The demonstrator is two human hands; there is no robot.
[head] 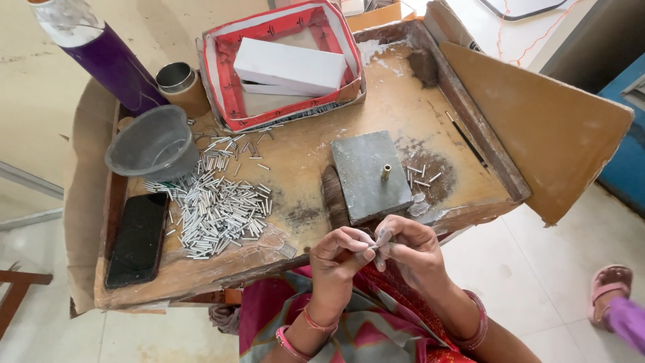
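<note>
Together, the left hand (341, 254) and right hand (411, 247) pinch one small metal tube (377, 246) between their fingertips, close to the body for fine control. Just beyond, the grey block (368, 176) on the counter (302, 154) carries an upright brass pin (386, 172), with the heap of tubes (218, 208) within left reach.

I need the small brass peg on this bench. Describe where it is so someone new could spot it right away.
Start at the worn wooden work tray, then find the square grey stone block near its front edge, just beyond the two hands. The short brass-coloured peg stands upright on the block's right side. Unlike the silvery metal tubes lying heaped to the left, it is golden and standing.
</note>
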